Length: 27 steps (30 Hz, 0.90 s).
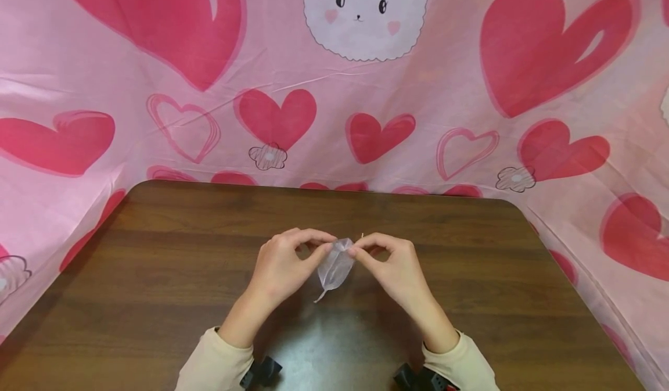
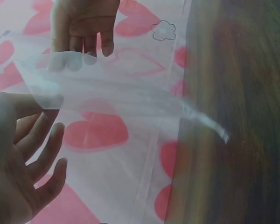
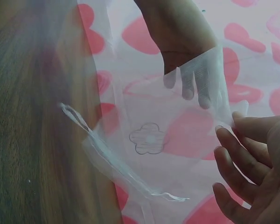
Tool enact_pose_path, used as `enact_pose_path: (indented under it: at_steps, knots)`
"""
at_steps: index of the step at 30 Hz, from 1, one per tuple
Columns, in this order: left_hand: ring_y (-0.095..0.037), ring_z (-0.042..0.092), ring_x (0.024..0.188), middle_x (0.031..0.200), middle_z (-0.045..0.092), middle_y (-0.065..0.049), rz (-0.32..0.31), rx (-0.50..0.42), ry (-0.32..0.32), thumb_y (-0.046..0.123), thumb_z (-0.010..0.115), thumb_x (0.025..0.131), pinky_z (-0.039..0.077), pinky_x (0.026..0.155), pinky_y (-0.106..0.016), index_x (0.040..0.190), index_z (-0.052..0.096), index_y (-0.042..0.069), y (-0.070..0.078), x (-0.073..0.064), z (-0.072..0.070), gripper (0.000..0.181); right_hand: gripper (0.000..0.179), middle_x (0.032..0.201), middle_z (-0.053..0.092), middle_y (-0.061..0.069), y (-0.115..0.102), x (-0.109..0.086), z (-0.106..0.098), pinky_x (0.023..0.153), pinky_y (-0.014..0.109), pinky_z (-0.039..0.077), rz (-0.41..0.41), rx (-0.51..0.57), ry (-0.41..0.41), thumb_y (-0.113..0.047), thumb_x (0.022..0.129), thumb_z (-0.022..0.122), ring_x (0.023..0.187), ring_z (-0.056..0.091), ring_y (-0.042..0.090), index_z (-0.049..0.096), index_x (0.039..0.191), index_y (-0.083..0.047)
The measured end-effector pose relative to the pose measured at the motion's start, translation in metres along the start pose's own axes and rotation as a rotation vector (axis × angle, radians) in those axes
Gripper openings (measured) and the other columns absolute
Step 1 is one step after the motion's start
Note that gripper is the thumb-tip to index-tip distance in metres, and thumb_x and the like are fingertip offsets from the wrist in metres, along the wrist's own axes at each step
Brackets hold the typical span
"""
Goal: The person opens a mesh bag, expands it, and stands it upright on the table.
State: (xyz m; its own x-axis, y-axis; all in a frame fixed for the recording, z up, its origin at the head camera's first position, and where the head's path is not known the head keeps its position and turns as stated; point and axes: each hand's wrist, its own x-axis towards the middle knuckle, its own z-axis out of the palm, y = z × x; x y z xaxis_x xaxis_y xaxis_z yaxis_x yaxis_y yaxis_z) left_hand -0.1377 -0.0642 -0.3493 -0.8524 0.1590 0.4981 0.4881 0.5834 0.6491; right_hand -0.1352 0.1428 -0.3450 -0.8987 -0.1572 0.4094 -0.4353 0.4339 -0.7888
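A small sheer white drawstring bag is held up above the brown table between both hands. My left hand pinches one side of its far edge between thumb and forefinger. The opposite side of that edge is pinched by my right hand. In the right wrist view the thin white cord runs along the other end of the bag, with a loop sticking out. Fingers of the left hand show through the see-through fabric there. The left wrist view has the bag stretched out, its cord end trailing rightward.
Beneath the hands lies a dark wooden table with rounded far corners. A pink cloth printed with red hearts hangs behind and at both sides of it. Black devices sit at the wrists by the cream sleeves.
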Motion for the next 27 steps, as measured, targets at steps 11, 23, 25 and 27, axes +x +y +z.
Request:
enact_pose_path:
  at_steps: [11,23,25,27]
  knots:
    - [-0.010,0.063,0.081,0.093,0.072,0.014,-0.041,-0.039,-0.132,0.036,0.074,0.089,0.048,0.071,-0.034,0.095,0.079,0.027,0.0019,-0.0023,0.0004,0.011,0.009,0.081,0.071,-0.011,-0.0002,-0.0025,0.0025,0.074,0.036,0.053,-0.065,0.002,-0.066,-0.010,0.080,0.083,0.076,0.064,0.009,0.076,0.084,-0.013]
    - [-0.002,0.052,0.067,0.078,0.064,0.019,-0.014,-0.005,-0.087,0.029,0.080,0.084,0.043,0.062,-0.029,0.088,0.077,0.029,0.0009,-0.0023,-0.0017,0.005,0.010,0.084,0.073,-0.011,0.0023,-0.0015,0.0006,0.073,0.033,0.052,-0.092,0.009,-0.061,-0.014,0.082,0.082,0.077,0.065,0.010,0.077,0.091,-0.016]
    - [-0.001,0.053,0.067,0.078,0.064,0.019,-0.011,-0.004,-0.077,0.027,0.081,0.083,0.044,0.062,-0.029,0.088,0.077,0.030,0.0011,-0.0021,-0.0018,0.007,0.011,0.084,0.073,-0.011,0.0019,-0.0014,-0.0003,0.074,0.030,0.052,-0.090,0.011,-0.058,-0.013,0.081,0.082,0.077,0.065,0.010,0.077,0.091,-0.015]
    - [-0.001,0.053,0.067,0.078,0.064,0.019,-0.006,-0.005,-0.065,0.026,0.082,0.082,0.044,0.062,-0.029,0.088,0.077,0.030,0.0012,-0.0020,-0.0014,0.009,0.011,0.085,0.073,-0.010,0.0018,-0.0011,-0.0005,0.075,0.030,0.051,-0.077,0.015,-0.069,-0.015,0.083,0.081,0.078,0.065,0.010,0.077,0.093,-0.015]
